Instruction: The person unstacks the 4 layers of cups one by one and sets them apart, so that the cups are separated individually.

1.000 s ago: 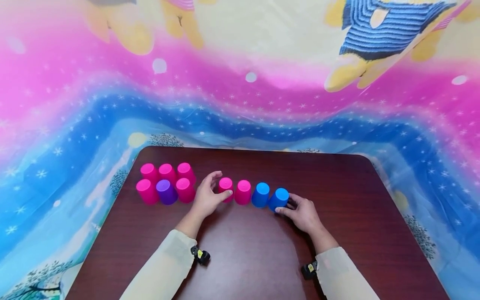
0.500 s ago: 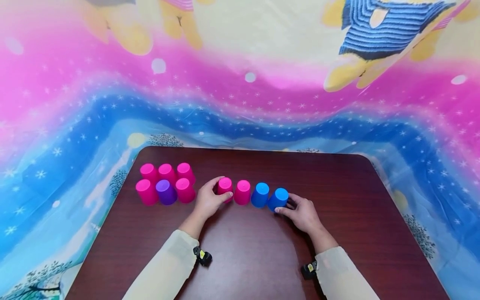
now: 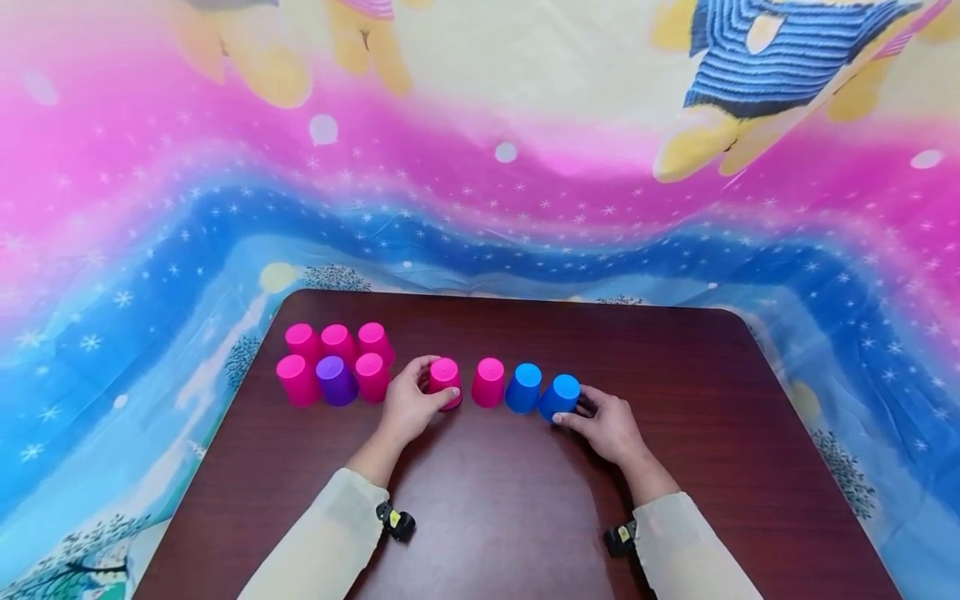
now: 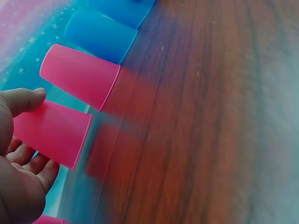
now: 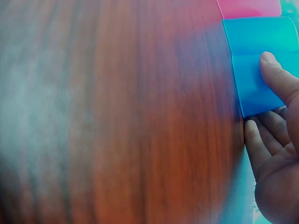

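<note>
My left hand (image 3: 410, 406) grips an upside-down pink cup (image 3: 445, 384), thumb on the near side and fingers behind. In the left wrist view this held cup (image 4: 56, 133) has its rim slightly off the tabletop. Just to its right, and apart from it, stands another pink cup (image 3: 489, 383). Two upside-down blue cups follow in the row: one standing free (image 3: 523, 388), and the end blue cup (image 3: 560, 398) held by my right hand (image 3: 611, 425). In the right wrist view my right thumb lies on the end blue cup (image 5: 254, 88), which touches its blue neighbour.
At the left, upside-down cups stand in two rows: several pink cups (image 3: 297, 381) and a purple cup (image 3: 337, 382). They are close to my left hand. The dark wooden table (image 3: 480, 492) has a patterned cloth (image 3: 480, 225) behind it.
My left hand has closed its fingers round the leftmost pink cup of the middle row and moved it left, widening the gap to its neighbour. My right hand keeps its hold.
</note>
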`<move>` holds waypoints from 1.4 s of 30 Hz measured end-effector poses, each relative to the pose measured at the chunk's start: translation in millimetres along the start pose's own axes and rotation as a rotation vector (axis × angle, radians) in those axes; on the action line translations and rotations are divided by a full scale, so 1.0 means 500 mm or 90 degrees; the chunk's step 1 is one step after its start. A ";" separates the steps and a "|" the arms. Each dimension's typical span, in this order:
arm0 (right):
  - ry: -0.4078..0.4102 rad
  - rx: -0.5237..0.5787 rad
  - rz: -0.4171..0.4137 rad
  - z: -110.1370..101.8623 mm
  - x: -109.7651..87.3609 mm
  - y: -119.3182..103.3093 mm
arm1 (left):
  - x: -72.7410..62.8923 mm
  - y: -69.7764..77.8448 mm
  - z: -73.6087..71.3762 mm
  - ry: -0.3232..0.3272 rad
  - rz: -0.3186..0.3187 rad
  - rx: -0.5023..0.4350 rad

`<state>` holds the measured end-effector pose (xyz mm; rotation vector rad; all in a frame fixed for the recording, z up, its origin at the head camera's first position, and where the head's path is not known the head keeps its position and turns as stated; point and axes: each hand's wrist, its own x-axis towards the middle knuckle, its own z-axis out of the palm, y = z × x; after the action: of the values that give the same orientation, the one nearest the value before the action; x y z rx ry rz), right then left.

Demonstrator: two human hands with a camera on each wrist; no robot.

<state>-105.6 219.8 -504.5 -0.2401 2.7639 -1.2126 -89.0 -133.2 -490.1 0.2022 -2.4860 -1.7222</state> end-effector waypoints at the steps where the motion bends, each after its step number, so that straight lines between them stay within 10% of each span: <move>1: 0.000 0.000 0.000 0.000 0.000 -0.001 | -0.003 -0.001 -0.004 0.000 0.000 -0.001; 20: -0.002 -0.012 0.000 -0.002 0.003 -0.005 | -0.071 -0.023 -0.106 -0.004 0.011 -0.010; 42: 0.000 -0.021 -0.013 0.001 0.005 0.005 | -0.109 -0.073 -0.193 0.082 -0.040 0.014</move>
<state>-108.2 220.6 -506.9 -0.2715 2.7909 -1.1718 -17.5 -225.3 -491.1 0.3837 -2.4320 -1.6488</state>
